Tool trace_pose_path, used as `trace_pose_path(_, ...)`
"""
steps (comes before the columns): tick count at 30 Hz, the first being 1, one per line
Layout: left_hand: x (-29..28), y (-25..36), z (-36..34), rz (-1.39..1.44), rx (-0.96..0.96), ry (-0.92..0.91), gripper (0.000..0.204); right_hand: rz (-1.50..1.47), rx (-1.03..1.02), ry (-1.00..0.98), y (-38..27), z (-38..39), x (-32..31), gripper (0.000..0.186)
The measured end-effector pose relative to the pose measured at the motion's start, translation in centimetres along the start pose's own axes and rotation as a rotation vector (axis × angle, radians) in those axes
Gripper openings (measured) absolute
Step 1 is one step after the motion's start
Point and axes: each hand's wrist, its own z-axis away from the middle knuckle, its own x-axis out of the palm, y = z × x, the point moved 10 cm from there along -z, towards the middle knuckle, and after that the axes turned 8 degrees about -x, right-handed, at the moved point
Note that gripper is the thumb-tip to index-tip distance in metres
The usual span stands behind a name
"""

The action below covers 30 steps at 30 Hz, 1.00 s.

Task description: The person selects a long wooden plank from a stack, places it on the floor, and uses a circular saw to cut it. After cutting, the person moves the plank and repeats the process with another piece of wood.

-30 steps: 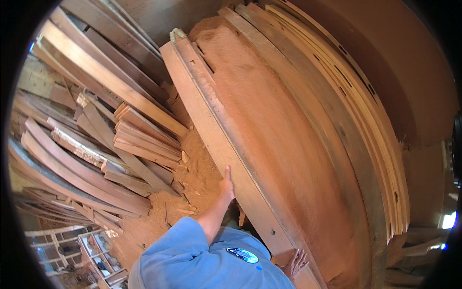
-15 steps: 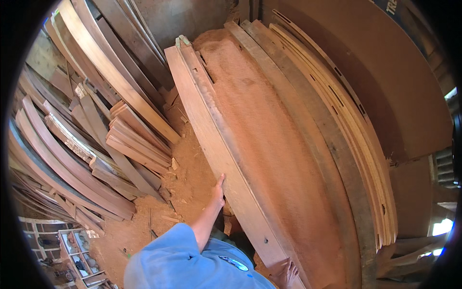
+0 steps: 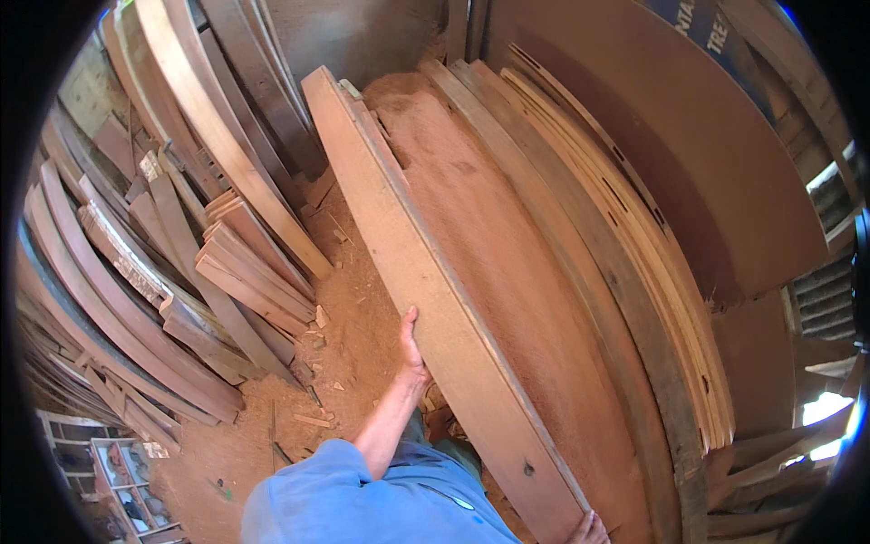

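Observation:
A long, pale wooden plank [image 3: 453,363] with a small dark hole near its lower end runs from upper centre to lower right. My left hand [image 3: 412,349] grips the plank's left edge, thumb pointing up along it. My right hand [image 3: 588,530] grips the plank at its lower right end, mostly cut off by the lower frame edge. Just right of the plank lies a broad wooden surface [image 3: 526,326] covered in reddish sawdust, with weathered boards [image 3: 544,172] along its far side. My blue-sleeved left arm comes in from the bottom.
Many boards [image 3: 168,254] lean at the left. Slotted slats [image 3: 671,317] and a large brown panel [image 3: 689,154] stand at the right. The floor [image 3: 349,299] is strewn with sawdust and offcuts. A compartmented tray [image 3: 127,490] with small items is at lower left; a grey wall [image 3: 362,36] is behind.
The plank now sits higher and more over the sawdust surface, hiding much of the narrow strip beside it. My left hand has moved slightly upward; my right hand has moved right with the plank's end.

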Motion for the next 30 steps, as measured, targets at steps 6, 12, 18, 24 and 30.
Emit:
trace_pose_path(6, 8.2, 5.1, 4.9, 0.197, 0.032, -0.242, 0.074, 0.446, -0.038, 0.673, -4.9, 6.2, -9.8, 0.068)
trace_pose_path(12, 19.1, 15.9, 16.2, 0.46, 0.1, -0.797, 0.065, 0.791, -0.052, 1.026, -12.9, 14.4, -17.1, 0.064)
trace_pose_path(18, 22.1, 25.5, 25.7, 0.604, 0.175, -1.202, 0.064, 1.052, 0.148, 1.158, -14.9, 23.8, -16.1, 0.057)
trace_pose_path(24, 15.5, 34.4, 30.6, 0.5, 0.634, -0.866, 0.051, 0.729, 0.276, 1.098, -15.6, 27.4, -13.9, 0.1)
trace_pose_path(30, 6.8, 42.3, 28.2, 0.179, 0.778, -0.382, 0.052, 0.572, 0.15, 1.331, -24.7, 25.5, -16.0, 0.102)
